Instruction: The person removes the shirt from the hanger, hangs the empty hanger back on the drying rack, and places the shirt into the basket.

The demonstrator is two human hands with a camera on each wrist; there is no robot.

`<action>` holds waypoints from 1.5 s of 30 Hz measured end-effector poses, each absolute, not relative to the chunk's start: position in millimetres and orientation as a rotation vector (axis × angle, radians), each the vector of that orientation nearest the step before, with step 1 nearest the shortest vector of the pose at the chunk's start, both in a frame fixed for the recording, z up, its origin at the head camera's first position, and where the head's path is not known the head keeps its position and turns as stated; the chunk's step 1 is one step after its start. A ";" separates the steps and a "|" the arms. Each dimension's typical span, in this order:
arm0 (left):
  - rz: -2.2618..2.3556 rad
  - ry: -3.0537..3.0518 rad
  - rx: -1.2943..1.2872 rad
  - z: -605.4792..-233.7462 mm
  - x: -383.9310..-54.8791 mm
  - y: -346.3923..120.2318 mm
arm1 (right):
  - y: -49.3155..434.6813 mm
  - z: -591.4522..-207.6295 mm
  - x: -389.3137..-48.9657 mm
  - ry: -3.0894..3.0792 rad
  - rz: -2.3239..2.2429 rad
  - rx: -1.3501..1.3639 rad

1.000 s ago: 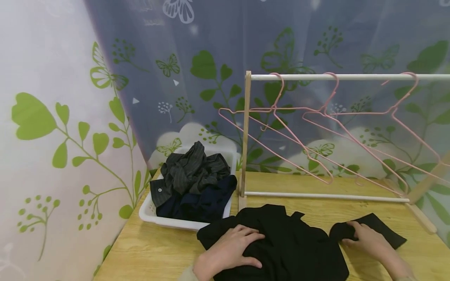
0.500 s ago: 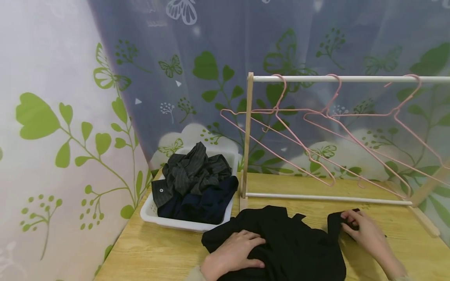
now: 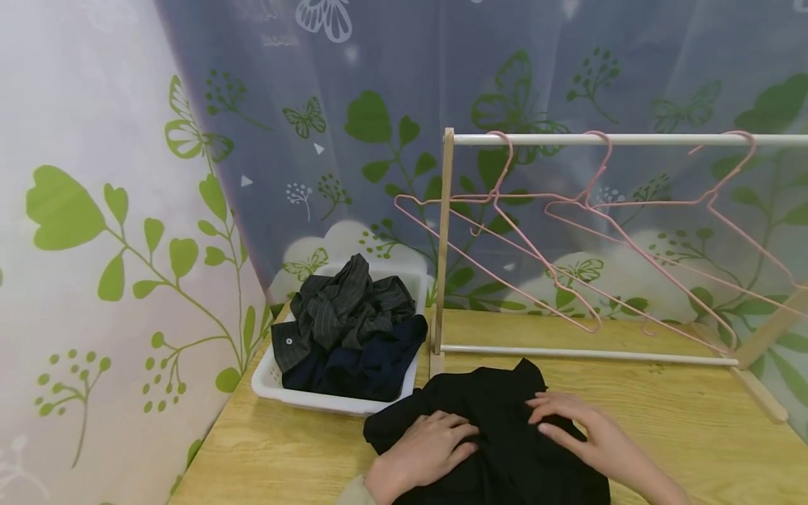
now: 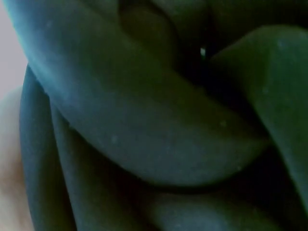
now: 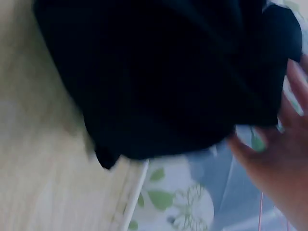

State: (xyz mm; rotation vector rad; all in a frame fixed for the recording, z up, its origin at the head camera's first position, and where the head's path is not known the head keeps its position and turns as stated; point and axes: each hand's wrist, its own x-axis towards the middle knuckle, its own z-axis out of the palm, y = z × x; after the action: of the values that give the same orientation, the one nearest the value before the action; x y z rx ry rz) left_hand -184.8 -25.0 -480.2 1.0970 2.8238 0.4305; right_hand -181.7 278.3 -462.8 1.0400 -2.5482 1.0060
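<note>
A black garment (image 3: 499, 449) lies bunched on the table at the lower middle of the head view. My left hand (image 3: 426, 449) rests on its left part, the fingers slightly bent and the thumb a little apart. Dark cloth folds (image 4: 144, 115) fill most of the left wrist view, hiding that hand's fingertips. Over the garment's right side, my right hand (image 3: 587, 431) has its fingers loosely spread, fingertips right at the cloth. The sleeve that lay out to the right now overlaps the garment's body. In the right wrist view, the right hand (image 5: 279, 149) is beside the cloth's edge.
A white basket (image 3: 303, 400) stands left of the garment, holding a grey striped shirt (image 3: 341, 315) and navy cloth (image 3: 372, 368). Behind the garment is a rack with a wooden post (image 3: 443, 245) and a white rail (image 3: 663, 140). Several pink hangers (image 3: 543, 259) hang from it.
My right hand has picked up the black sleeve on the right and moved left with it, folding it over the garment; its fingers have since loosened. My left hand has stayed on the cloth.
</note>
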 end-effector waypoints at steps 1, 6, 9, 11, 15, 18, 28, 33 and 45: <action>0.424 2.829 1.086 -479.7 -184.7 -24.1 | 273.8 -465.4 -180.0 -2.605 0.993 1.057; 0.399 2.895 1.069 -473.7 -181.2 -23.6 | 260.2 -476.4 -175.9 -2.747 0.818 1.077; 0.374 3.007 1.090 -465.3 -175.7 -27.2 | 256.0 -478.9 -174.4 -2.755 0.767 1.093; 0.338 3.119 1.081 -459.0 -171.8 -30.4 | 253.5 -479.6 -174.2 -2.773 0.749 1.096; 0.239 3.308 0.911 -448.4 -166.5 -36.8 | 249.7 -480.6 -177.1 -2.793 0.771 1.101; 0.177 3.361 0.778 -446.7 -163.2 -39.0 | 248.2 -481.4 -180.5 -2.807 0.765 1.101; 0.236 3.661 0.385 -447.6 -156.4 -43.4 | 247.6 -482.5 -191.8 -3.022 0.777 1.029; 0.219 3.659 0.230 -438.3 -153.9 -56.7 | 249.8 -482.7 -191.9 -3.034 0.809 1.034; 0.670 3.522 0.377 -421.6 -168.9 -44.2 | 247.3 -482.3 -191.8 -3.063 0.747 1.012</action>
State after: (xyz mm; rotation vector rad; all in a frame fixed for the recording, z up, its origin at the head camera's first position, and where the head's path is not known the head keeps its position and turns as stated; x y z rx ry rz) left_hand -168.9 -44.2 -421.6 0.3772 3.5224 0.6697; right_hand -191.8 247.3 -482.3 1.0121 -3.0631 0.7470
